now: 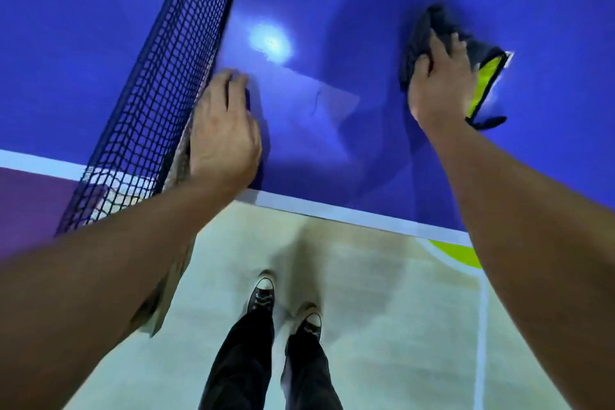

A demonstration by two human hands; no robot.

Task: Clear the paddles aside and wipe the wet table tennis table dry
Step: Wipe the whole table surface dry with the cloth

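Observation:
The blue table tennis table (332,150) fills the upper part of the head view, with a shiny wet patch near the net. My right hand (439,83) presses a dark grey cloth (432,27) with a yellow-green edge down on the table at the right, fingers curled into its folds. My left hand (223,133) rests flat on the table beside the net (159,76), near the table's near edge. No paddles are in view.
The black net runs diagonally from top centre to the lower left and overhangs the white side line (349,213). Below the edge lie a pale floor, my two dark shoes (263,293) and a white floor line.

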